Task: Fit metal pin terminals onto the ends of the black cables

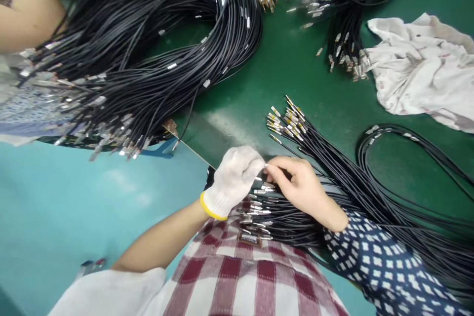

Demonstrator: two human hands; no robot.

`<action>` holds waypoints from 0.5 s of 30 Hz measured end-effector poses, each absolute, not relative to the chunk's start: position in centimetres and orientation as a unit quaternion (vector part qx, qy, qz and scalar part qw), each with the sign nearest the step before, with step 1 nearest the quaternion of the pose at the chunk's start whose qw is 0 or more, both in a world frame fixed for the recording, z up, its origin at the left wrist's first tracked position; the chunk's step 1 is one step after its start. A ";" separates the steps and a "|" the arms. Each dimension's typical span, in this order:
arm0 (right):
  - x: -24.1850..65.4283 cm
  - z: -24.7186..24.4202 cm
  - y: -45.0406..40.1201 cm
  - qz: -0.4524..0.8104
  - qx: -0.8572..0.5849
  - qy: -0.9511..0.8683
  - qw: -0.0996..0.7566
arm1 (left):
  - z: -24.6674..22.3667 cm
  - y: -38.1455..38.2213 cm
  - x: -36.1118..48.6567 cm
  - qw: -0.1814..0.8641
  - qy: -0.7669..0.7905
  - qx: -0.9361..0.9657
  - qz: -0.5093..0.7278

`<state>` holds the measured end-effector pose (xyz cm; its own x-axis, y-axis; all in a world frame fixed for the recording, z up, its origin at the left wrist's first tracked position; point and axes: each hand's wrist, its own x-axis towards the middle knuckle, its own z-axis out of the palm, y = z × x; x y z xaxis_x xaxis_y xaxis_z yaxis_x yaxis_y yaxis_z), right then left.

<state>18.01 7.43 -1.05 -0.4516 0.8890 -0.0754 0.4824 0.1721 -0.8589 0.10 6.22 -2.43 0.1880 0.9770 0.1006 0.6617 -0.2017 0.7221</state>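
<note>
My left hand, in a white knit glove with a yellow cuff, pinches at a small pale cable end. Bare fingertips of my right hand meet it there, closed on the same end, mostly hidden between the fingers. Beneath both hands lies a bundle of black cables, their metal-tipped ends pointing left by the table's front edge. Just beyond my right hand, a second bundle of black cables runs diagonally, its silver and yellow-marked connectors toward the back.
A large heap of black cables spreads over the green table at the left, its ends overhanging the edge. More cable bundles lie at the back. A crumpled white cloth and looped cables are at right. Another person's arm shows upper left.
</note>
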 end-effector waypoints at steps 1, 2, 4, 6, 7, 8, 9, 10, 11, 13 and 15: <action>18.0 -1.0 7.5 0.487 -0.457 -0.710 0.222 | -2.5 6.2 0.1 0.268 0.569 0.725 0.283; 18.0 -1.0 7.6 0.517 -0.447 -0.697 0.216 | -2.6 6.2 0.2 0.262 0.568 0.728 0.282; 17.9 -0.8 7.8 0.506 -0.443 -0.708 0.215 | -2.7 6.1 0.2 0.260 0.566 0.729 0.283; 17.7 -0.7 7.8 0.451 -0.446 -0.742 0.218 | -2.7 6.1 0.3 0.261 0.568 0.727 0.283; 17.7 -0.7 7.7 0.435 -0.448 -0.750 0.217 | -2.6 6.0 0.2 0.263 0.569 0.726 0.283; 17.6 -0.7 7.7 0.437 -0.449 -0.749 0.216 | -2.5 6.0 0.2 0.268 0.570 0.723 0.284; 17.6 -0.8 7.7 0.456 -0.450 -0.737 0.214 | -2.3 6.0 0.2 0.282 0.571 0.717 0.283; 17.7 -0.9 7.7 0.482 -0.452 -0.719 0.215 | -2.1 6.1 0.1 0.307 0.572 0.707 0.282; 17.7 -1.1 7.6 0.510 -0.451 -0.699 0.217 | -1.8 6.3 0.1 0.343 0.572 0.689 0.285; 17.9 -1.2 7.6 0.556 -0.445 -0.665 0.225 | -1.0 6.9 0.3 0.427 0.571 0.622 0.323; 18.0 -1.3 7.6 0.573 -0.442 -0.651 0.227 | -0.4 8.0 0.8 0.501 0.551 0.528 0.408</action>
<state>17.98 7.59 -1.26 -0.5056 0.8363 -0.2121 0.3160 -0.0493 -0.9475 0.78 7.99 -0.42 0.0599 0.9909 -0.1209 0.1735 0.1090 0.9788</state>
